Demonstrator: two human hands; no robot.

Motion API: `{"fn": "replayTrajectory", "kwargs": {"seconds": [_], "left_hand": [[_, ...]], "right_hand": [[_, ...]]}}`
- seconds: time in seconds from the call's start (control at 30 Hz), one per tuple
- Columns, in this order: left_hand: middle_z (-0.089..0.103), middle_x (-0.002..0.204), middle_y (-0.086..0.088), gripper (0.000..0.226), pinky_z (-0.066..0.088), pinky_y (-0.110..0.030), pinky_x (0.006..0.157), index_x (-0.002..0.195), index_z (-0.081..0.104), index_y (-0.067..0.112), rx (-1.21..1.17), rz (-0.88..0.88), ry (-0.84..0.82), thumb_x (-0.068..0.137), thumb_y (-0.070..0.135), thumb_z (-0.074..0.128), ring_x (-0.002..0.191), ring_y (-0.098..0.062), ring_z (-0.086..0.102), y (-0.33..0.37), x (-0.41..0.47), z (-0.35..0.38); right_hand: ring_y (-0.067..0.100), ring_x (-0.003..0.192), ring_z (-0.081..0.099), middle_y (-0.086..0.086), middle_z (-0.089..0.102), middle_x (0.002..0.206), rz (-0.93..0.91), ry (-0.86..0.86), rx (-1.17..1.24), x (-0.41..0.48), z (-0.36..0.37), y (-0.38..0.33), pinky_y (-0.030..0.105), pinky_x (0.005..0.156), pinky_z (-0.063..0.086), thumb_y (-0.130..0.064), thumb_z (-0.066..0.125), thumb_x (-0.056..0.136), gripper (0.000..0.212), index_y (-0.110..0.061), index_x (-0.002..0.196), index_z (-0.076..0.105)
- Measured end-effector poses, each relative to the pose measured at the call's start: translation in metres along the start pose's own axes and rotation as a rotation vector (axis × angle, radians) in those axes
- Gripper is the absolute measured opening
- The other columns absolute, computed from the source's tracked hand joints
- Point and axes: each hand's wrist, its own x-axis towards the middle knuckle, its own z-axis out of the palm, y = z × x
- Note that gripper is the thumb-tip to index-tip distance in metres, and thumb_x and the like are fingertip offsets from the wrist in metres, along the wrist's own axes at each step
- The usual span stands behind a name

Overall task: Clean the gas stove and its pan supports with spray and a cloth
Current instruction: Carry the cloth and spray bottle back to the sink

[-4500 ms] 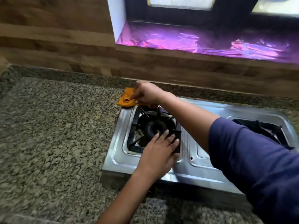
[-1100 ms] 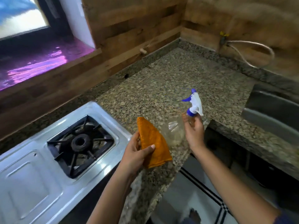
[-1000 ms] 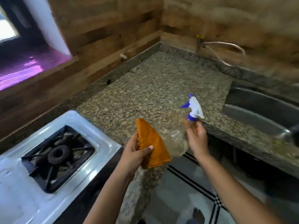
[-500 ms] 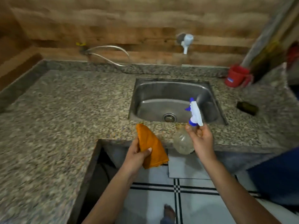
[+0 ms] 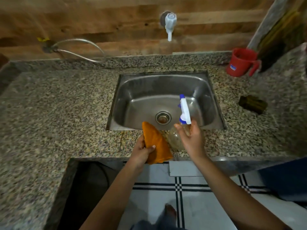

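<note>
Left grip point(image 5: 142, 152) pinches the soft, floppy cloth point(image 5: 156, 143), right grip point(image 5: 193, 140) wraps the neck of the bottle point(image 5: 175, 138), probably light and slick, so just under the trigger seems the safest hold.

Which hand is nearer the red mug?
Right. The right hand, holding the spray bottle, is front-left of the red mug; the left hand, gripping the orange cloth, is farther left.

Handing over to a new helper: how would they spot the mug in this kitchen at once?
Start at the steel sink set in the granite counter. Follow the counter to its far right corner by the wooden wall, where the mug stands upright. It is the only red thing, with a small blue label, unlike the dark pad lying nearer the sink.
</note>
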Motion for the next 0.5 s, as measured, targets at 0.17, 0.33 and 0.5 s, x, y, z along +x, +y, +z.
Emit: {"fn": "replayTrajectory", "kwargs": {"seconds": [0.17, 0.33, 0.5], "left_hand": [[0.065, 0.124, 0.000, 0.058, 0.053, -0.035, 0.084, 0.136, 0.046, 0.029, 0.019, -0.058, -0.072, 0.087, 0.004, 0.066, 0.111, -0.021, 0.062, 0.007, 0.017, -0.001], [0.060, 0.122, 0.002, 0.058, 0.047, -0.035, 0.087, 0.133, 0.046, 0.029, 0.296, -0.055, -0.026, 0.087, -0.002, 0.062, 0.115, -0.024, 0.056, 0.001, 0.033, -0.005], [0.055, 0.128, -0.002, 0.068, 0.045, -0.039, 0.096, 0.144, 0.037, 0.024, 0.402, -0.055, 0.102, 0.086, -0.003, 0.062, 0.116, -0.023, 0.052, -0.013, 0.035, -0.014]], "right_hand": [[0.009, 0.103, 0.062, -0.002, 0.065, 0.106, -0.153, -0.012, -0.107, 0.003, -0.003, 0.007, 0.024, 0.087, 0.051, -0.017, 0.069, 0.090, 0.032, -0.014, 0.120, 0.056], [0.010, 0.111, 0.059, 0.000, 0.063, 0.115, -0.184, -0.060, -0.150, 0.005, -0.005, 0.016, 0.028, 0.093, 0.050, -0.018, 0.068, 0.091, 0.039, -0.008, 0.126, 0.055], [0.012, 0.116, 0.058, 0.003, 0.061, 0.122, -0.190, -0.054, -0.156, 0.003, -0.003, 0.023, 0.023, 0.096, 0.048, -0.017, 0.068, 0.091, 0.045, -0.006, 0.132, 0.051]]}}
